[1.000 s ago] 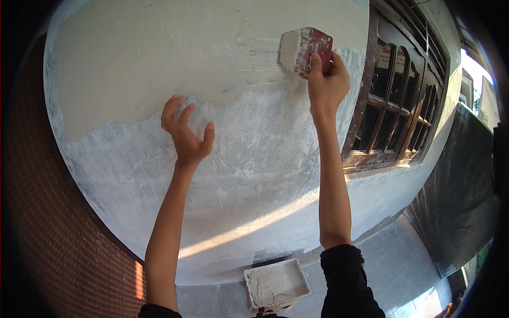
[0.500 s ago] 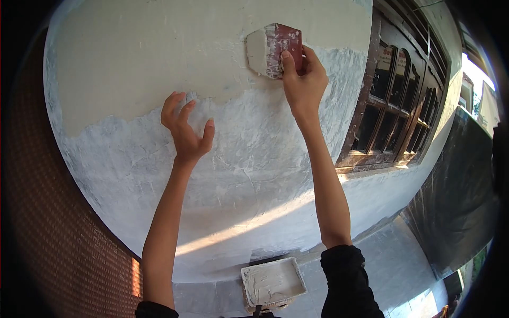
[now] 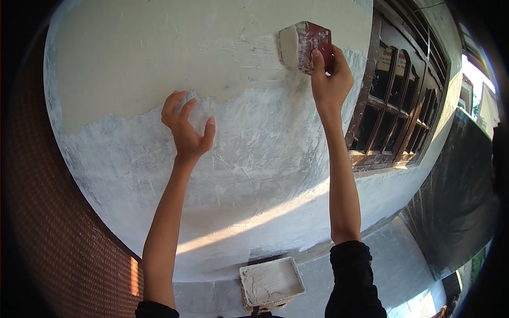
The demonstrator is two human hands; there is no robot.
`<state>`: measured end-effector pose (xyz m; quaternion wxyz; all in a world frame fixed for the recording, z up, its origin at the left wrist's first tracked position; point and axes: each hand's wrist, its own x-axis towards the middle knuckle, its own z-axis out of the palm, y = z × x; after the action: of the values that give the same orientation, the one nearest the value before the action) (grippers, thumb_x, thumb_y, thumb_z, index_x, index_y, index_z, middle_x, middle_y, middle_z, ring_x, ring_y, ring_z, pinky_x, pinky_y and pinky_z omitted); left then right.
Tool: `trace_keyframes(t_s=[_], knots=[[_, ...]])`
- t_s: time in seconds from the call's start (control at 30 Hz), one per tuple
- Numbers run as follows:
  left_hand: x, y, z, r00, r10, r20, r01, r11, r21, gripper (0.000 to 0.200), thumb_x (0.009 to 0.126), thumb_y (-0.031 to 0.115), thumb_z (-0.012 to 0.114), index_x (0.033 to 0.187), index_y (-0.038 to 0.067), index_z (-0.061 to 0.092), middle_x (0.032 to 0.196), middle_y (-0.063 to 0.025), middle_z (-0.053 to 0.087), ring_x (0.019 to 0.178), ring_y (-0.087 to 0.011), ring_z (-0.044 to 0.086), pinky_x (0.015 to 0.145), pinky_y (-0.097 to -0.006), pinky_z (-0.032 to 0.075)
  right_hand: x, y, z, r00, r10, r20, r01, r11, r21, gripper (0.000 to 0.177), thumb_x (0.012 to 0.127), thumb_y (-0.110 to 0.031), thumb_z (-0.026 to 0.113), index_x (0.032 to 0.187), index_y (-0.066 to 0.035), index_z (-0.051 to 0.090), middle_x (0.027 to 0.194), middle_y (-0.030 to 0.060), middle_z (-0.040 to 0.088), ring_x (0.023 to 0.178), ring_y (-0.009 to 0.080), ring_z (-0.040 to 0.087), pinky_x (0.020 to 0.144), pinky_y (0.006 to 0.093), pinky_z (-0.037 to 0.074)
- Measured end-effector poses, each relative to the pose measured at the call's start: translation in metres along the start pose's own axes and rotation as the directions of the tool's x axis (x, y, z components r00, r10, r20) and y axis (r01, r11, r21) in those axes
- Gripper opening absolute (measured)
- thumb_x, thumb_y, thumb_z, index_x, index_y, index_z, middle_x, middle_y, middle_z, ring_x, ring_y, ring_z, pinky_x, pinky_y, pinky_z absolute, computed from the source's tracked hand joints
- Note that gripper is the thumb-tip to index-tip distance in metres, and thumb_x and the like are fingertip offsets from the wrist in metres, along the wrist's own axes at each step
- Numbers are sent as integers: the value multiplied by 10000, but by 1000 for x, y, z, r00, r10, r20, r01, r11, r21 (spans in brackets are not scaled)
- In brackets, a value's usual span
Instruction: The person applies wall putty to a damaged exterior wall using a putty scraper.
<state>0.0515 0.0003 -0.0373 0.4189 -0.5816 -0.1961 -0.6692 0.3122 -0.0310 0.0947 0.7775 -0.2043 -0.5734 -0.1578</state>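
Up on the wall (image 3: 175,47), my right hand (image 3: 332,79) grips a dark red plastic putty scraper (image 3: 314,46), thumb on its near face. Pale putty coats the scraper's left part, and its blade edge lies against the wall surface. My left hand (image 3: 186,124) is raised lower and to the left, fingers spread and curved with nothing in them, in front of the border between the cream coat above and the rougher grey-white wall below. Down at the bottom, a rectangular tray (image 3: 300,289) holds pale putty.
Right of my right hand is a brown wooden window (image 3: 389,106) with several panes. A dark sheet (image 3: 450,191) hangs beyond it. Woven brown matting (image 3: 69,212) borders the wall on the left. Grey floor tiles (image 3: 339,275) run along the wall's foot.
My right hand has slid the scraper to the right along the wall, toward the window, leaving cream putty streaks behind it. My left hand has stayed nearly still.
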Motion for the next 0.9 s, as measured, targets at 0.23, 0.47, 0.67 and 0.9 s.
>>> trace_keyframes(t_s=[0.23,0.47,0.67,0.9], knots=[[-2,-4,3,999,-7,-31,5,999,-53,507,839,310,624,1251,82,436,1346,-156,377,1298,-338,306,1058,-504,218,-4,8,23,999,3,46,0,998,-70,245,860,-150,669,1033,22,639,773,152,692,632,200,654,638,300,506],[-2,-4,4,1000,-7,-17,7,999,-53,510,831,303,630,1250,84,440,1350,-161,377,1300,-338,306,1058,-501,219,-12,-21,46,990,96,105,-100,994,37,285,855,-182,665,1046,27,630,778,153,687,654,187,644,644,319,504],[1,-3,3,999,6,-35,-8,999,-49,522,823,289,633,1271,102,440,1352,-153,400,1297,-339,323,1053,-498,220,-10,23,0,946,320,-57,-310,940,140,314,882,-175,664,1081,62,612,786,129,686,689,138,634,646,276,503],[2,-4,2,999,15,-44,-18,998,-60,515,801,269,636,1258,106,466,1322,-150,438,1275,-342,365,1044,-494,231,-30,30,-4,969,221,106,-213,973,-87,320,894,-181,675,1098,56,608,837,110,708,743,122,641,687,258,499]])
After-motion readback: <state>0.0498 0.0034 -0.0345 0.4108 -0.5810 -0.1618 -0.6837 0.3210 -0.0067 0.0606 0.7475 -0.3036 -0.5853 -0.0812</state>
